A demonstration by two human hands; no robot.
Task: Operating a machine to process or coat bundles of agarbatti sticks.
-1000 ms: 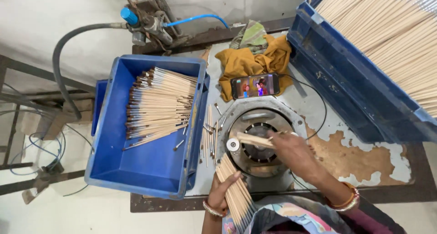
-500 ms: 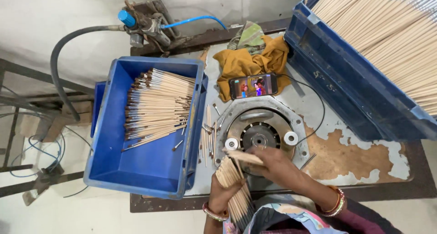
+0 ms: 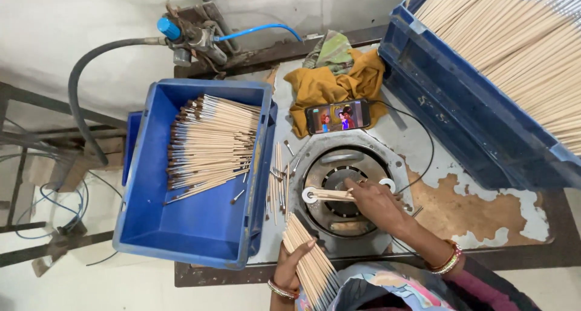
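Note:
My left hand [image 3: 295, 264] grips a bundle of thin wooden sticks [image 3: 310, 254] near the table's front edge. My right hand [image 3: 376, 201] reaches over the round metal machine [image 3: 342, 184] and pinches a wooden stick [image 3: 330, 195] that lies across the machine's opening, next to a white ring [image 3: 309, 195]. A second white ring [image 3: 386, 182] sits just beyond my right hand.
A blue crate [image 3: 196, 226] at the left holds several dark-tipped sticks [image 3: 209, 144]. A larger blue crate [image 3: 466, 117] of plain sticks fills the right. Loose sticks [image 3: 275, 181] lie between crate and machine. A phone [image 3: 337, 116] rests on yellow cloth [image 3: 330, 84]. A hose [image 3: 91, 53] runs behind.
My right hand moved from the bundle in my left hand back over the machine, carrying a stick to its opening. The left hand with the bundle stayed low.

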